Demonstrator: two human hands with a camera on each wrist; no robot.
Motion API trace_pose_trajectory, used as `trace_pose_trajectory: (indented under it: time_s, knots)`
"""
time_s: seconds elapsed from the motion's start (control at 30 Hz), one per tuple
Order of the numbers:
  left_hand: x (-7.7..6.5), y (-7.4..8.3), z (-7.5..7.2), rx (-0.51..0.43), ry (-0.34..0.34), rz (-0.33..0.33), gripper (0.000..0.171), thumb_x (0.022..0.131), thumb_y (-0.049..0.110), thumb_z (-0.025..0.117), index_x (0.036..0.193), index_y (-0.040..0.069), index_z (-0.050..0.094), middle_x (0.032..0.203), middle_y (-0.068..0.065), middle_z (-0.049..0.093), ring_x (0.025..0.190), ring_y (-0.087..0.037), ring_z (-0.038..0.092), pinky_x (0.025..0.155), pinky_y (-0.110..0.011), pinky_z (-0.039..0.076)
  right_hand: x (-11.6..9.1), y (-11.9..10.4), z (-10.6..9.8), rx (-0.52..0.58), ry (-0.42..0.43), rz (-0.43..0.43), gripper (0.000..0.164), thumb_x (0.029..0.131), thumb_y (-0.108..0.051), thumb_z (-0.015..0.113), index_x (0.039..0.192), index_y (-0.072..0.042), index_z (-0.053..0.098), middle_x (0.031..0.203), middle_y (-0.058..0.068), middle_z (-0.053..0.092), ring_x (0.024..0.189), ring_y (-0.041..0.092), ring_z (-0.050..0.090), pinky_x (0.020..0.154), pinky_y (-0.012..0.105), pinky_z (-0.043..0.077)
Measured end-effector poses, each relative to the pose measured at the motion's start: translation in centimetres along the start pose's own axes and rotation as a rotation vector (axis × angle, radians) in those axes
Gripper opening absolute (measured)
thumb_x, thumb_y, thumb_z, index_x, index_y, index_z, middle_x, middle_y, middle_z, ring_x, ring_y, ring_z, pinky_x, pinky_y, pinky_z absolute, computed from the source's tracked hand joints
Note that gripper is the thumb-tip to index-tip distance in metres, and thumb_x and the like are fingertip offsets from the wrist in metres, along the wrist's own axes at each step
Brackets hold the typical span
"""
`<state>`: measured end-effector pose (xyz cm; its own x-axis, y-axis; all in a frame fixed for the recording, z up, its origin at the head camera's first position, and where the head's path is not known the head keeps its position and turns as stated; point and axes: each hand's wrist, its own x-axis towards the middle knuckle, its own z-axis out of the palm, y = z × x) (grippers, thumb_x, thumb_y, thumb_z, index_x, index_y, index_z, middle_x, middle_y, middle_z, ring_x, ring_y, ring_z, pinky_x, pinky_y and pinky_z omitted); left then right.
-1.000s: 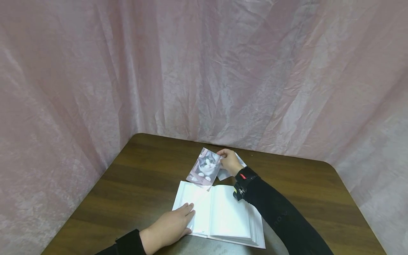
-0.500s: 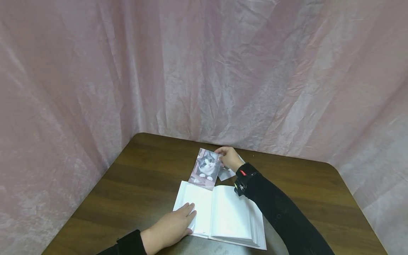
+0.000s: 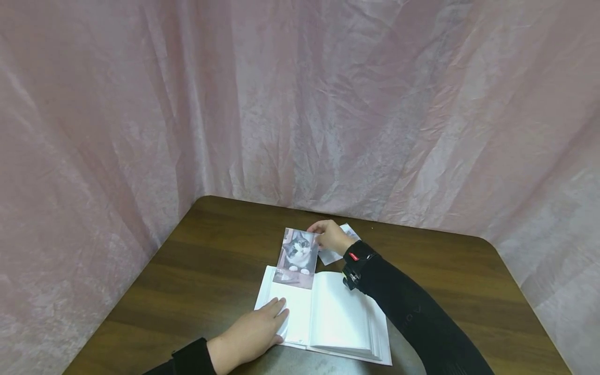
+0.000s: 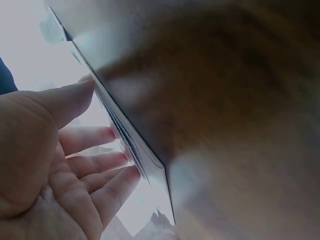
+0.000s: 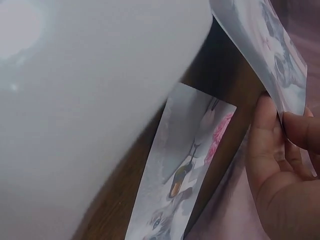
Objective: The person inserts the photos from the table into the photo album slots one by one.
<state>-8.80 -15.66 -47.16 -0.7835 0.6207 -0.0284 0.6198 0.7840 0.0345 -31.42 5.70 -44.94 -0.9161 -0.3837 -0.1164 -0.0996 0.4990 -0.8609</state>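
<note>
An open white photo album [image 3: 339,312] lies at the front of the table. My left hand [image 3: 253,333] rests on its left page, fingers extended, with the thumb at the lower edge; in the left wrist view the thumb [image 4: 75,102] meets that edge. My right hand [image 3: 332,237] pinches a cat photo [image 3: 297,250] by its right edge, near the upper corner. The photo's lower end overlaps the top of the left page. In the right wrist view, thumb and fingers grip a corner of the cat photo [image 5: 272,55]. A second photo [image 5: 182,165] lies flat on the table, partly under my right hand.
The brown wooden table [image 3: 225,234] extends to both sides and behind the album. Pink curtain [image 3: 300,104] hangs along the table's far edge and around the sides.
My right hand has moved the cat photo left and toward the album, turning it more upright; its lower end now covers more of the left page. The left hand stays put.
</note>
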Motion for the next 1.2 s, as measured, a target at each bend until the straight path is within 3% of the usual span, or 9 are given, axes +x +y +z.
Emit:
trace_pose_trajectory:
  time_s: [0.13,0.33,0.63,0.9,1.2]
  knots:
    - [0.0,0.0,0.1,-0.011,0.005,-0.006,0.053,0.093,0.033,0.07,0.135,0.001,0.061,0.144,-0.018,0.053,0.133,-0.031,0.052,0.1,-0.039,0.051,-0.3,-0.2,0.4,-0.043,-0.029,-0.025,0.03,0.089,0.015,0.058,0.111,0.0,0.071,0.101,0.011,0.065,0.075,0.017,0.058,0.061,0.026,0.055]
    - [-0.2,-0.1,0.4,-0.016,0.011,-0.01,0.054,0.095,0.034,0.069,0.136,0.002,0.06,0.145,-0.018,0.052,0.134,-0.03,0.051,0.1,-0.039,0.051,-0.7,-0.5,1.0,-0.087,-0.095,-0.037,0.035,0.085,0.018,0.058,0.112,0.0,0.07,0.098,0.011,0.063,0.068,0.017,0.057,0.063,0.032,0.058]
    - [-0.2,0.0,0.6,-0.024,0.022,-0.014,0.054,0.095,0.035,0.068,0.136,0.001,0.06,0.145,-0.019,0.052,0.133,-0.031,0.052,0.1,-0.039,0.051,-0.9,-0.4,1.5,-0.123,-0.205,-0.004,0.029,0.089,0.014,0.062,0.112,-0.003,0.068,0.101,0.012,0.058,0.077,0.02,0.062,0.07,0.038,0.061]
    - [-0.2,0.0,0.4,-0.026,0.027,-0.006,0.055,0.094,0.035,0.069,0.136,0.0,0.059,0.145,-0.019,0.052,0.132,-0.033,0.052,0.099,-0.039,0.052,-1.4,-1.0,1.8,-0.137,-0.26,0.03,0.028,0.09,0.016,0.061,0.111,-0.002,0.066,0.105,0.012,0.058,0.087,0.024,0.061,0.075,0.041,0.06]
    - [0.0,-0.2,0.6,-0.034,0.008,-0.01,0.059,0.094,0.037,0.069,0.138,0.001,0.058,0.147,-0.018,0.05,0.133,-0.032,0.051,0.099,-0.039,0.052,-1.7,-0.6,2.8,-0.149,-0.276,0.033,0.031,0.084,0.023,0.058,0.104,0.002,0.065,0.095,0.009,0.058,0.076,0.019,0.058,0.067,0.037,0.061]
